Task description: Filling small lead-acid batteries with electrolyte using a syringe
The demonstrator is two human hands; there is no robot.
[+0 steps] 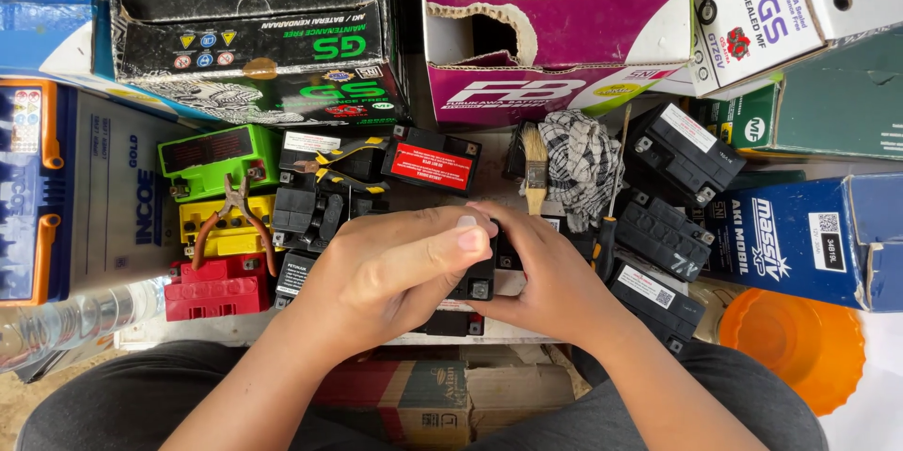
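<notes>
— Fingers? 
— Both sets curled shut round a small black battery (pixel 478 279), left hand (pixel 395 268) over its top, right hand (pixel 550 277) cupping the side, probably to steady it.
— Located where?
— Mid-bench, among other batteries.
— Around it?
— Red-handled pliers (pixel 230 216) on a yellow battery (pixel 218 225); brush (pixel 534 169) and checked rag (pixel 578 164) behind, close to reach.

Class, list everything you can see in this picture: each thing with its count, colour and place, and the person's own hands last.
Held battery: one, black, centre, between both hands.
Small batteries: green, yellow, red, left; several black ones, right.
Pliers: one, red-handled, on the yellow battery.
Brush: one, pale bristles, centre.
Checked cloth: one, black-and-white, beside the brush.
Cardboard boxes: black-green, magenta-white, at top.
Orange bowl: one, lower right.
Left hand, right hand: each with a grip on the held battery.
</notes>
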